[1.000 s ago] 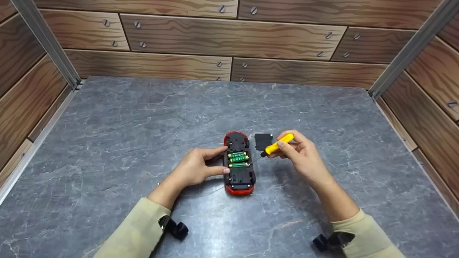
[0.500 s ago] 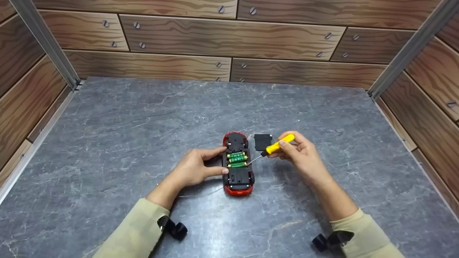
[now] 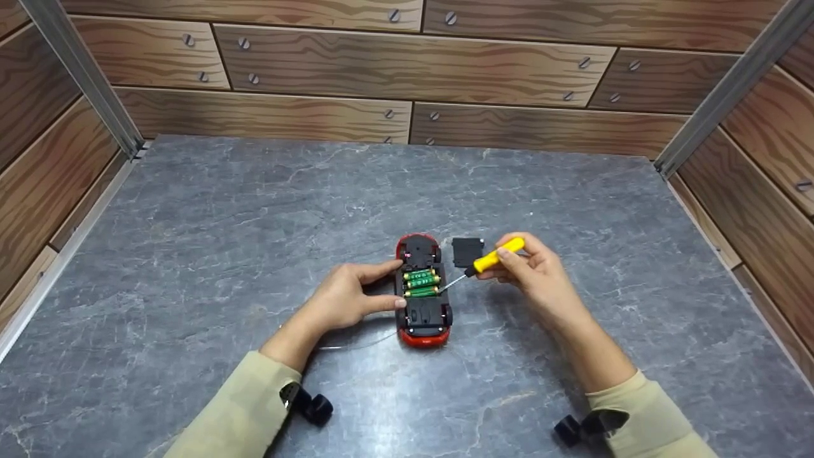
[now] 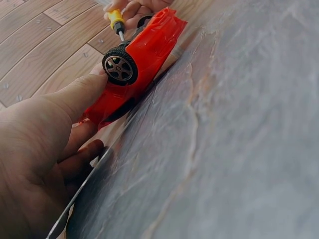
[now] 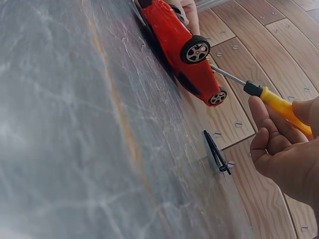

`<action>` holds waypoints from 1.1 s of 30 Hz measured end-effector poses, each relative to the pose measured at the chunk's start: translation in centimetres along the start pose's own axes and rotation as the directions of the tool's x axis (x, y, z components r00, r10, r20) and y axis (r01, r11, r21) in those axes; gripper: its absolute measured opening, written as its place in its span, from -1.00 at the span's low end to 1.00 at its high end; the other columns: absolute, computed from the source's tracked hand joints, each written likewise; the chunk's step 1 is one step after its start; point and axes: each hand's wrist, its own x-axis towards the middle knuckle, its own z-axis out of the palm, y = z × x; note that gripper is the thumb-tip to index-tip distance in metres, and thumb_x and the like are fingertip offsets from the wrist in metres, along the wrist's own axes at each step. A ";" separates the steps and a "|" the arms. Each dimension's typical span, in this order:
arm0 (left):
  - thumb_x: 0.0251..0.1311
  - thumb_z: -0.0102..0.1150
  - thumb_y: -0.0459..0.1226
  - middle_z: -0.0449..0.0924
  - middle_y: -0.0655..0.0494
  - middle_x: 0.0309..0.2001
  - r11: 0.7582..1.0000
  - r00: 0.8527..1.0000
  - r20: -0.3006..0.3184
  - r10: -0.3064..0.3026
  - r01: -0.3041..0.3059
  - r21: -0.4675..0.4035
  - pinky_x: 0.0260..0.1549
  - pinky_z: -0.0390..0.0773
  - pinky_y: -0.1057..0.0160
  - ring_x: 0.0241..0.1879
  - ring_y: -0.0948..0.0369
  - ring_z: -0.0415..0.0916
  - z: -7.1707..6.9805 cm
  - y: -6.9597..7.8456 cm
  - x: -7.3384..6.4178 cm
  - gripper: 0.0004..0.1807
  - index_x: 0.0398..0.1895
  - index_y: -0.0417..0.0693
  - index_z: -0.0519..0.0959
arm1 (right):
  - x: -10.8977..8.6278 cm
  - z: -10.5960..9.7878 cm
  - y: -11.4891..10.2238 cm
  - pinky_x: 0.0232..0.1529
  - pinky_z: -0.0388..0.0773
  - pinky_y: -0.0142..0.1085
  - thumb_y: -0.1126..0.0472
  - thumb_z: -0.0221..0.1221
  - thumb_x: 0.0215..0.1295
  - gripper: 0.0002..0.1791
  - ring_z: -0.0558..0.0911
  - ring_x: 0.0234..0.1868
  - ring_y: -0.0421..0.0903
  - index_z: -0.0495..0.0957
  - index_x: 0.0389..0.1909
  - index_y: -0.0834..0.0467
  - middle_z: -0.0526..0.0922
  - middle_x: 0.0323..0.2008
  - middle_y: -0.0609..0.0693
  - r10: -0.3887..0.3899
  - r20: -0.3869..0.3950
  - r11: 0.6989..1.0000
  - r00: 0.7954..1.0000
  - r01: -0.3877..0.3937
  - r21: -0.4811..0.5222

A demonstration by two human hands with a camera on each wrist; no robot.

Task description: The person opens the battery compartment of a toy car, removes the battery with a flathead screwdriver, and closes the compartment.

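A red toy car (image 3: 425,338) lies wheels up, its black underside facing me. Three green batteries (image 3: 421,280) sit in its uncovered battery compartment. My left hand (image 3: 346,297) holds the car by its left side, thumb near one wheel and index finger farther forward. In my right hand (image 3: 537,273), a yellow-handled screwdriver (image 3: 498,256) is pinched between thumb and fingers. Its metal shaft slants down to the left, with the tip at the right end of the nearest battery. The right wrist view shows the screwdriver's shaft (image 5: 228,73) meeting the car's upturned side.
The black battery cover (image 3: 467,252) lies flat just right of the car. A thin pale strand (image 3: 362,346) runs from the car toward the left forearm. Wood-patterned panels (image 3: 407,67) enclose the grey marbled tabletop (image 3: 267,203) at the back and sides.
The screwdriver handle has shifted slightly right. The nearest battery shows more of its green side and right end than a second ago. The left hand keeps its place on the car.
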 end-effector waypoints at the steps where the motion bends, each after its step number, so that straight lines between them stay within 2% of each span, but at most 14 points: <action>1: 0.13 0.61 0.02 0.60 0.14 0.33 1.000 1.000 0.000 0.000 0.000 0.001 0.47 0.34 0.05 0.40 0.11 0.48 0.0 0.0 0.0 -0.21 0.45 0.16 0.57 | 0.0 0.0 0.0 -0.15 0.71 -0.24 0.34 0.05 0.65 -0.83 0.83 -0.21 0.06 0.43 0.07 0.38 0.81 -0.16 0.24 0.003 -0.002 1.000 1.000 -0.003 0.002; 5: 0.12 0.62 0.02 0.60 0.13 0.33 1.000 1.000 0.000 0.003 -0.003 0.003 0.47 0.34 0.06 0.40 0.10 0.48 0.0 0.0 0.1 -0.21 0.45 0.14 0.57 | 0.0 0.0 0.1 -0.13 0.71 -0.22 0.33 0.05 0.65 -0.84 0.83 -0.21 0.05 0.44 0.07 0.36 0.80 -0.17 0.22 0.013 -0.013 1.000 1.000 -0.013 0.008; 12: 0.13 0.62 0.01 0.59 0.12 0.34 1.000 1.000 0.007 0.003 -0.003 -0.002 0.47 0.34 0.06 0.41 0.10 0.46 0.0 0.0 0.1 -0.21 0.45 0.13 0.56 | -0.1 0.0 -0.1 -0.15 0.69 -0.24 0.31 0.05 0.66 -0.75 0.83 -0.22 0.03 0.39 0.13 0.44 0.81 -0.18 0.20 0.025 -0.025 1.000 0.999 -0.024 0.014; 33: 0.13 0.61 -0.01 0.59 0.08 0.35 1.000 1.000 0.005 0.016 -0.016 -0.017 0.48 0.33 0.03 0.40 0.06 0.48 0.1 -0.3 0.0 -0.21 0.45 0.08 0.56 | 0.0 -0.1 0.2 -0.07 0.73 -0.16 0.31 0.07 0.65 -0.80 0.83 -0.20 0.04 0.43 0.09 0.38 0.81 -0.15 0.22 0.018 0.000 1.000 1.000 -0.018 0.016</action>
